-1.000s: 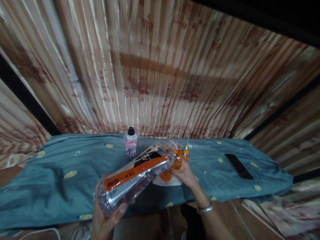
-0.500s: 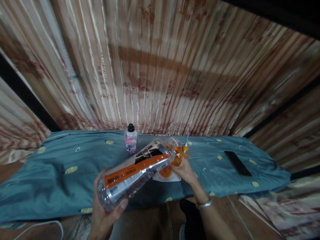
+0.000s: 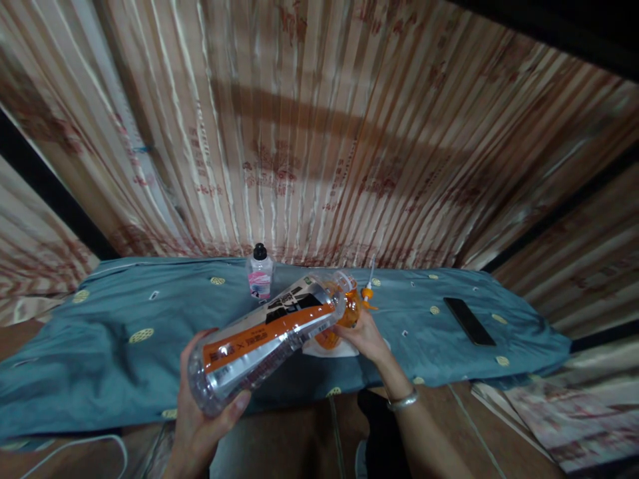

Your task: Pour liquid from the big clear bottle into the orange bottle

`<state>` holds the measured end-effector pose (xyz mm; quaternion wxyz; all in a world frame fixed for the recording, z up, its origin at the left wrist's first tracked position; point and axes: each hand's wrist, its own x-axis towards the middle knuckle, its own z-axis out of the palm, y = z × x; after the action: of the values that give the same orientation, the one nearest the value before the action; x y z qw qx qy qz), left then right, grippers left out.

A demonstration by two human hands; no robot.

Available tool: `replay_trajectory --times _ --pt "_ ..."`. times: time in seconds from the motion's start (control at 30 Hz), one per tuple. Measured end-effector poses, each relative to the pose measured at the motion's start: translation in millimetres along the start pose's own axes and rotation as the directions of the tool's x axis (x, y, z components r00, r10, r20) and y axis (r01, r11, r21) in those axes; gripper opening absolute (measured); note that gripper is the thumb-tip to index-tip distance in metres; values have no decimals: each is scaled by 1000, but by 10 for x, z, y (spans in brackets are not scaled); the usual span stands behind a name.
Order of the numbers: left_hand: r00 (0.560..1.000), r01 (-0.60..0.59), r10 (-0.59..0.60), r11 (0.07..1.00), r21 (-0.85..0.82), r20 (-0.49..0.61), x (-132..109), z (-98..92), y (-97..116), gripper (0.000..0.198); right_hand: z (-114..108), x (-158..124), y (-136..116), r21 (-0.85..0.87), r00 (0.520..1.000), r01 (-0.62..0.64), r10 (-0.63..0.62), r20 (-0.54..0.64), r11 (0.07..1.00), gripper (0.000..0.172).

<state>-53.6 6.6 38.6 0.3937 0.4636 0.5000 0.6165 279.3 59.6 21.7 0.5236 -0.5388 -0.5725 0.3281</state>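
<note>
A large clear bottle with an orange, black and white label [image 3: 269, 332] lies tilted across the middle, its base at the lower left. My left hand [image 3: 204, 406] is wrapped round that base. At its upper right end, the bottle's neck overlaps an orange bottle [image 3: 351, 309], which my right hand [image 3: 362, 336] grips. Whether the two mouths touch is hard to tell. Under the orange bottle lies a white item [image 3: 332, 348]. An orange pump top [image 3: 368, 293] with its tube pointing up is just beyond my right hand.
A small clear bottle with a black cap and pink label [image 3: 260, 274] stands behind the large one. A black phone [image 3: 469, 321] lies to the right on the teal cloth [image 3: 120, 359]. A pleated curtain [image 3: 299, 133] hangs behind.
The view has shifted slightly, so everything appears a little further left and up. Both hands keep their hold on the two bottles, with no clear change between them.
</note>
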Motion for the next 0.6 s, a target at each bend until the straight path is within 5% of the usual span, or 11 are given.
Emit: replay_trajectory --times 0.6 --pt "997 76 -76 997 -10 8 22 -1 104 120 -85 -1 -10 39 999 -7 5 43 999 95"
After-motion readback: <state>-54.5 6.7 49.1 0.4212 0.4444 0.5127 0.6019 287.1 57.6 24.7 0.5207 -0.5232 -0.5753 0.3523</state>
